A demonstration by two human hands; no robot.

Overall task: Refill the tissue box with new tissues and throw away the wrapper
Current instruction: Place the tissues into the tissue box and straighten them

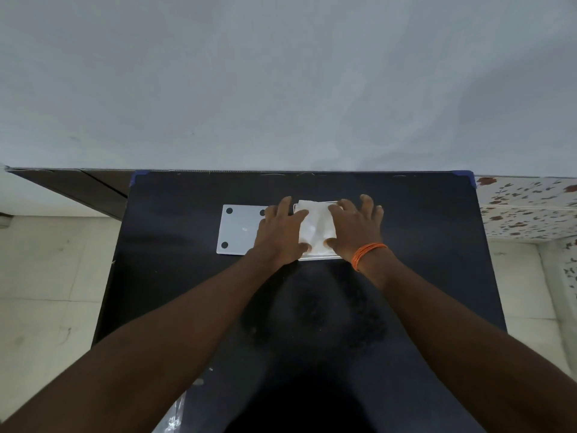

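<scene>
A white stack of tissues [316, 228] lies inside the open white tissue box [318, 257] on the far middle of the black table [421, 245]. My left hand [281, 231] presses on the stack's left side with fingers spread. My right hand [356, 226], with orange threads at the wrist, presses on the stack's right side. The box's flat white lid [239, 229], with black round pads at its corners, lies upside down just left of the box, partly under my left hand. A clear crinkled wrapper [175, 414] shows at the table's near left edge.
A pale wall [281, 89] rises right behind the table's far edge. Blue corner guards [466, 176] mark the far corners. Light floor tiles [46, 276] lie to the left and speckled tiles [527, 207] to the right.
</scene>
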